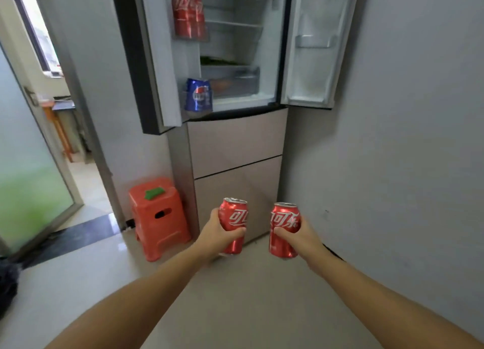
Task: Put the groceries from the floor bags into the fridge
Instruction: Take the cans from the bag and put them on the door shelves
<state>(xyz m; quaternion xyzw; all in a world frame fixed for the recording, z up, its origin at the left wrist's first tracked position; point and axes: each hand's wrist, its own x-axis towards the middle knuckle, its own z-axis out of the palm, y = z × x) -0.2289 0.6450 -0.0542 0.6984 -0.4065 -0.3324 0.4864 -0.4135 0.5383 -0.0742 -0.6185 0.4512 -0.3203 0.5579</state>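
Note:
My left hand (214, 233) grips a red cola can (233, 217) held upright. My right hand (301, 236) grips a second red cola can (284, 224) beside it. Both are held out low in front of the fridge (235, 144), whose two upper doors stand open. The left door's upper shelf holds two red cola cans (187, 13). Its lower shelf holds blue cola cans (198, 95). Inside are clear shelves and a drawer (230, 82) with something green above it. The right door's bin (315, 40) holds nothing I can see.
An orange plastic stool (159, 217) with a green thing on top stands left of the fridge. A glass door (34, 170) and an open doorway lie at the left. A grey wall (392, 139) runs along the right. A dark object (7, 283) lies at the far left.

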